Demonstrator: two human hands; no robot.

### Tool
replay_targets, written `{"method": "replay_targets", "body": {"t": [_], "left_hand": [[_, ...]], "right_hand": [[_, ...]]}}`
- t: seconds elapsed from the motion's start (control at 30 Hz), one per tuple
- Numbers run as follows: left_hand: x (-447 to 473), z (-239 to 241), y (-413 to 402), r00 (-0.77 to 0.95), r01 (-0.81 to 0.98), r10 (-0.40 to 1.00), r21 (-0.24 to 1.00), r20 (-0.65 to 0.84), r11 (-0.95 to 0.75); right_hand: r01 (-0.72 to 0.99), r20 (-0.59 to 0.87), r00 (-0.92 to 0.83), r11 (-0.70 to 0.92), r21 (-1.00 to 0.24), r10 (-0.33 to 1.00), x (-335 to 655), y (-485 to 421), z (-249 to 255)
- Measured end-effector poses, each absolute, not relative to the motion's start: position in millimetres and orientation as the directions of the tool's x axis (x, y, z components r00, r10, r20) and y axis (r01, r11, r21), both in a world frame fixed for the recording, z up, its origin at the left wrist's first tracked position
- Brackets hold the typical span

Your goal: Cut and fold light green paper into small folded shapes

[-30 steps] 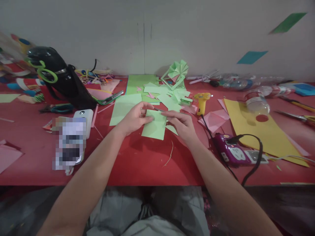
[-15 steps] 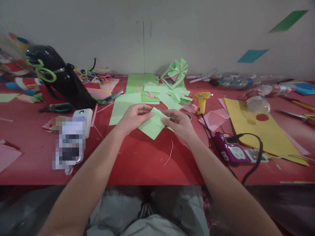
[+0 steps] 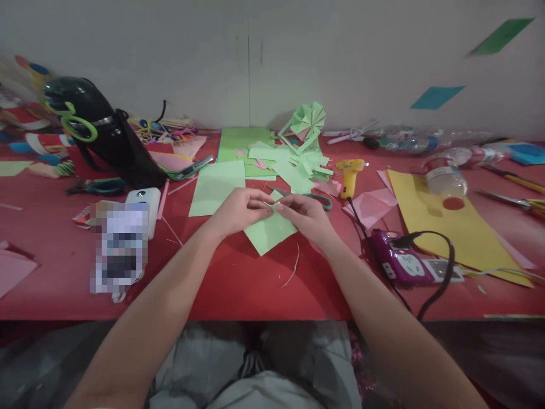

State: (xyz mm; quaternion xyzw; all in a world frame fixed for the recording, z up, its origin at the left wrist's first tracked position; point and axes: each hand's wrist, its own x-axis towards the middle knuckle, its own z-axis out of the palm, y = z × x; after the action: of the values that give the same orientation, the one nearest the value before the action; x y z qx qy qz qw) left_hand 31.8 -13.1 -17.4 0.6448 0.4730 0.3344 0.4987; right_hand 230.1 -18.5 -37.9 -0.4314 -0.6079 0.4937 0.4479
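Both my hands meet over the red table (image 3: 238, 284), pinching one light green paper square (image 3: 269, 234) at its upper corner. My left hand (image 3: 238, 211) grips it with closed fingers from the left. From the right, my right hand (image 3: 307, 216) pinches the same corner. The sheet lies tilted like a diamond, its lower part on the table. Scissors with green handles (image 3: 313, 198) lie just behind my right hand. A larger green sheet (image 3: 217, 186) lies behind my left hand.
A pile of green paper pieces and a folded fan shape (image 3: 305, 126) sit at the back. To the right are a yellow glue gun (image 3: 349, 173), pink paper (image 3: 369, 207), a purple power strip (image 3: 400, 262), yellow card (image 3: 460, 227) and a bottle (image 3: 443, 177). A black bag (image 3: 102, 136) stands left.
The green square has turned from upright to a diamond tilt. My hands have drawn together at its top corner, uncovering the scissors behind.
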Motion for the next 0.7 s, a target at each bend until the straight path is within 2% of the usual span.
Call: {"method": "replay_targets", "body": {"t": [0.23, 0.47, 0.7], "left_hand": [[33.6, -14.1, -14.9, 0.352, 0.326, 0.935, 0.943, -0.049, -0.073], [25.8, -11.5, -13.2, 0.437, 0.24, 0.9, 0.965, -0.01, -0.106], [27.2, -10.9, -13.3, 0.351, 0.234, 0.936, 0.969, -0.011, -0.076]], "right_hand": [[0.087, 0.111, -0.208, 0.131, -0.988, 0.972, 228.9, -18.7, -37.7], [0.058, 0.08, -0.21, 0.094, -0.994, 0.974, 230.0, -20.3, -35.2], [0.123, 0.094, -0.321, 0.14, -0.983, 0.942, 231.0, -19.9, -36.3]]}}
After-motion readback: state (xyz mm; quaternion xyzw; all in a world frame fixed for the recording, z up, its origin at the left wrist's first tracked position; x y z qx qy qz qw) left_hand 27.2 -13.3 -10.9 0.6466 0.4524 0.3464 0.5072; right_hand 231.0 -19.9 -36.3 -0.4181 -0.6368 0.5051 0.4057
